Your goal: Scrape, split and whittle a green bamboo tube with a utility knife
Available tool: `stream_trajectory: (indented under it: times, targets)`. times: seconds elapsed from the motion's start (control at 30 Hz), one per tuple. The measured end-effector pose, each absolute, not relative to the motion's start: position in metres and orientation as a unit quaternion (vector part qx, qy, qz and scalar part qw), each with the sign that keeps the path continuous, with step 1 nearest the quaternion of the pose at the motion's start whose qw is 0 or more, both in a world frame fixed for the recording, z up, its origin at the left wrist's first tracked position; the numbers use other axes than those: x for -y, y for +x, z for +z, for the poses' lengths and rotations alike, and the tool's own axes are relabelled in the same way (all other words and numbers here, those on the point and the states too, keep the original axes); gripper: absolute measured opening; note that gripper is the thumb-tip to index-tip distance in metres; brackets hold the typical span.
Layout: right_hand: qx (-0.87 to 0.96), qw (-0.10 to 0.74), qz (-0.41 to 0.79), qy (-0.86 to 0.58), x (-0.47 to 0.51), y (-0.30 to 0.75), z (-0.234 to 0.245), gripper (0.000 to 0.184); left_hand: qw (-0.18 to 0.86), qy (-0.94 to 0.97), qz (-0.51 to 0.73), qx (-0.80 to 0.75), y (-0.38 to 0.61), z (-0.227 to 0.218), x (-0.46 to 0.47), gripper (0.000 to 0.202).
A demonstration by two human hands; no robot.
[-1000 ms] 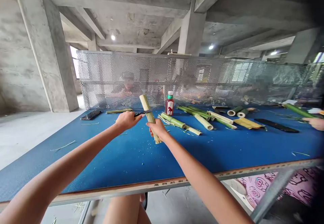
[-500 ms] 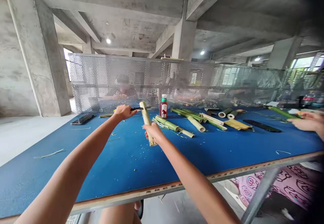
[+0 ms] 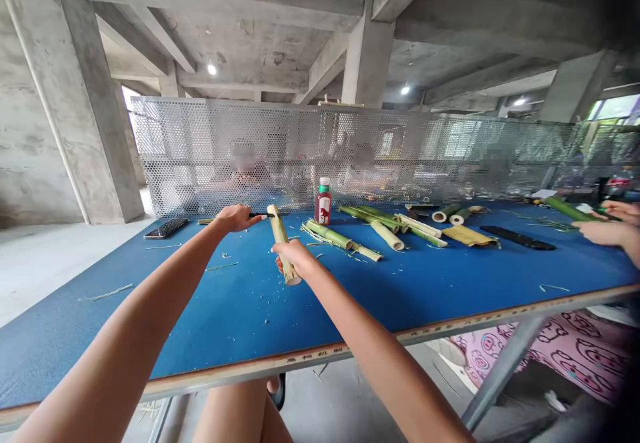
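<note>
My right hand (image 3: 294,257) is wrapped round the lower part of a pale peeled bamboo piece (image 3: 278,229), holding it tilted above the blue table (image 3: 240,309). My left hand (image 3: 234,218) grips a dark-handled knife (image 3: 262,215) whose blade reaches the top end of that bamboo piece. Small shavings lie on the table under both hands.
A red-labelled bottle (image 3: 323,206) stands behind the bamboo. Several green and peeled bamboo sections (image 3: 370,229) lie to the right, with a dark sheath (image 3: 517,237) and a phone (image 3: 166,227) at far left. Another person's hands (image 3: 605,229) work at the right edge. A perforated metal screen (image 3: 310,156) backs the table.
The knife has travelled up the bamboo to its top end, my left hand moving away from me. The bamboo and my right hand have shifted slightly left.
</note>
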State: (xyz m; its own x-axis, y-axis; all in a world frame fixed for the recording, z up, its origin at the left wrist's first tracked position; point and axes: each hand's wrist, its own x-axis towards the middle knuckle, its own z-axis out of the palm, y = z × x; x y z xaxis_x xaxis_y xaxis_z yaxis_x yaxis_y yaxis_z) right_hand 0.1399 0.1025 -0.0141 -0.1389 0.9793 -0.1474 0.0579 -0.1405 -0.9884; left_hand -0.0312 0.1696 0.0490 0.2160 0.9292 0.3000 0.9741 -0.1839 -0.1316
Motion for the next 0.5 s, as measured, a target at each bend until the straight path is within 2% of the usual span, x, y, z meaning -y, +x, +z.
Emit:
stream_trajectory:
  times: [0.13, 0.27, 0.43, 0.5]
  targets:
    - [0.493, 0.387, 0.624, -0.466, -0.114, 0.147, -0.019, 0.008, 0.115, -0.736, -0.085, 0.661, -0.020, 0.037, -0.159, 0.073]
    - [0.488, 0.387, 0.680, -0.388, -0.119, 0.163, -0.024, 0.010, 0.107, -0.752, -0.121, 0.640, -0.010, 0.030, -0.144, 0.059]
    - [0.493, 0.437, 0.633, -0.408, -0.120, 0.169, -0.026, 0.013, 0.221, -0.740, -0.187, 0.607, 0.000, 0.022, -0.112, 0.066]
    - [0.496, 0.458, 0.606, -0.421, -0.122, 0.167, -0.026, 0.014, 0.206, -0.728, -0.270, 0.595, 0.010, 0.013, -0.102, 0.061]
